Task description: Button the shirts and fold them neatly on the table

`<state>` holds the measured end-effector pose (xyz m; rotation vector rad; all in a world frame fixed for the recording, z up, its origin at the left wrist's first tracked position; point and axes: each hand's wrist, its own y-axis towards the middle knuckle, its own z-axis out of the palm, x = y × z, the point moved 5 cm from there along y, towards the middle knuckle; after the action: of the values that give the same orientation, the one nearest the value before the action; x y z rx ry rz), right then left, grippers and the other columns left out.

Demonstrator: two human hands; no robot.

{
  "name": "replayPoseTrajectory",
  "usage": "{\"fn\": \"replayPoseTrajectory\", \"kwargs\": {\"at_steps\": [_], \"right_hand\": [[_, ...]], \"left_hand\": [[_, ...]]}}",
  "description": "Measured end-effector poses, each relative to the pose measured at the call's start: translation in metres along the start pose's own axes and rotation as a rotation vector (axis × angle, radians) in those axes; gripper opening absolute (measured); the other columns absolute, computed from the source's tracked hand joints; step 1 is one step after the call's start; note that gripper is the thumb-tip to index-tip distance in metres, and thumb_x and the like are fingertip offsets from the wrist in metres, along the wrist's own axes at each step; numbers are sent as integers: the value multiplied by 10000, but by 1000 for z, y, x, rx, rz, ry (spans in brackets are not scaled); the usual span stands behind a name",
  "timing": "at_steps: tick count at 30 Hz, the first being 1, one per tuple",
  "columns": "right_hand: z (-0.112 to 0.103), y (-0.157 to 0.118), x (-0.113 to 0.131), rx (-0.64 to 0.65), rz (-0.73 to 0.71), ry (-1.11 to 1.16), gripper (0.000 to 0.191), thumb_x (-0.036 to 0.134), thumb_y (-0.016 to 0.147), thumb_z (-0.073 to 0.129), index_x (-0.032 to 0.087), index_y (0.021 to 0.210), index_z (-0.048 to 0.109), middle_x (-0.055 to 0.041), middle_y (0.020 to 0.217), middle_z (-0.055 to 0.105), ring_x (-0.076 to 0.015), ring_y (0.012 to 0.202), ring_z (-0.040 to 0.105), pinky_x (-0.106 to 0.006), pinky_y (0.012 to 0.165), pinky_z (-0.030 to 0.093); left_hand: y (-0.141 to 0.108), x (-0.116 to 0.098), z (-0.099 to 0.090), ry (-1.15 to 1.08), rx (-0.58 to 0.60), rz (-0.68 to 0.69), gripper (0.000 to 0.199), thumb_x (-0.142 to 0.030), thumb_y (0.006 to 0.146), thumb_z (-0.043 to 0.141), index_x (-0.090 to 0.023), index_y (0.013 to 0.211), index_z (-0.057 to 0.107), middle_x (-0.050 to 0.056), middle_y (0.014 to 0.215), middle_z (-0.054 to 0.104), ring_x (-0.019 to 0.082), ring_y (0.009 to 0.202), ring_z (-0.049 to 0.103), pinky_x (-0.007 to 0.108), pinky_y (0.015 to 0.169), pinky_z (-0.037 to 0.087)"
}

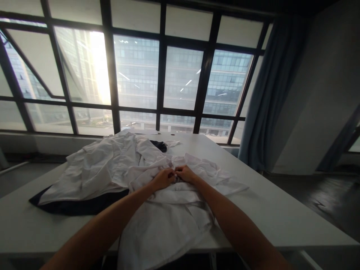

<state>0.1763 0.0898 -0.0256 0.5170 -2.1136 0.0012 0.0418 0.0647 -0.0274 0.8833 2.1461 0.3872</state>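
A crumpled white shirt (165, 221) lies in front of me, its lower part hanging over the table's near edge. My left hand (164, 177) and my right hand (185, 174) meet at the middle of its upper part. The fingers of both hands are closed in a pinch on the fabric, with the fingertips almost touching. Whatever small detail sits between the fingertips is too small to make out. To the left, a second heap of white shirts (104, 165) rests on a dark navy cloth (81, 204).
The white table (267, 210) stretches away toward a wide, dark-framed window (137, 71). A small dark cloth (159, 145) lies at the back beside the heap. A blue curtain (270, 105) hangs to the right, with grey floor below it.
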Motion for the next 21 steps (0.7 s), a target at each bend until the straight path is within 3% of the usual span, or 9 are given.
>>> {"fn": "replayPoseTrajectory", "kwargs": {"at_steps": [3, 7, 11, 14, 17, 19, 21], "right_hand": [[-16, 0, -1, -89, 21, -190, 190, 243, 716, 521, 136, 704, 678, 7, 618, 610, -108, 591, 515, -199, 578, 368], [-57, -8, -5, -398, 158, -558, 199, 281, 762, 568, 143, 760, 710, -76, 761, 701, -170, 720, 614, -224, 629, 384], [-71, -15, 3, -518, 212, -585, 255, 326, 849, 534, 156, 892, 720, -97, 876, 726, -176, 793, 644, -219, 637, 388], [-58, -16, 26, -429, 126, -569, 345, 433, 865, 538, 144, 825, 724, -77, 782, 715, -164, 719, 633, -219, 600, 373], [-31, -21, 52, -187, 6, -558, 467, 526, 850, 538, 132, 665, 706, -46, 611, 660, -142, 592, 592, -219, 540, 347], [-15, -25, 61, -34, -3, -578, 438, 489, 832, 568, 132, 613, 696, -40, 561, 643, -135, 550, 578, -214, 520, 344], [-7, -28, 62, 4, 52, -649, 302, 353, 809, 594, 135, 636, 710, -49, 585, 667, -137, 558, 589, -209, 522, 355]], "left_hand": [[2, 0, -8, 39, -45, -47, 122, -172, 766, 526, -143, 768, 645, -10, 666, 597, 115, 605, 506, 220, 574, 353], [3, 15, -42, 170, -209, -272, 96, -201, 777, 550, -151, 749, 627, -3, 644, 595, 134, 605, 523, 235, 583, 361], [3, 27, -63, 141, -296, -422, 112, -207, 824, 536, -153, 832, 633, 30, 708, 661, 155, 659, 601, 239, 608, 403], [4, 32, -62, 33, -307, -486, 133, -186, 842, 519, -142, 903, 628, 47, 737, 697, 160, 671, 644, 235, 609, 435], [6, 35, -59, -67, -356, -492, 142, -206, 851, 526, -143, 920, 632, 60, 779, 721, 169, 703, 674, 246, 640, 479], [8, 34, -60, -62, -425, -442, 150, -215, 852, 531, -151, 937, 636, 77, 872, 730, 182, 801, 687, 266, 718, 505], [8, 29, -60, -38, -445, -379, 185, -212, 864, 507, -161, 994, 628, 90, 982, 723, 189, 911, 679, 291, 814, 508]]}}
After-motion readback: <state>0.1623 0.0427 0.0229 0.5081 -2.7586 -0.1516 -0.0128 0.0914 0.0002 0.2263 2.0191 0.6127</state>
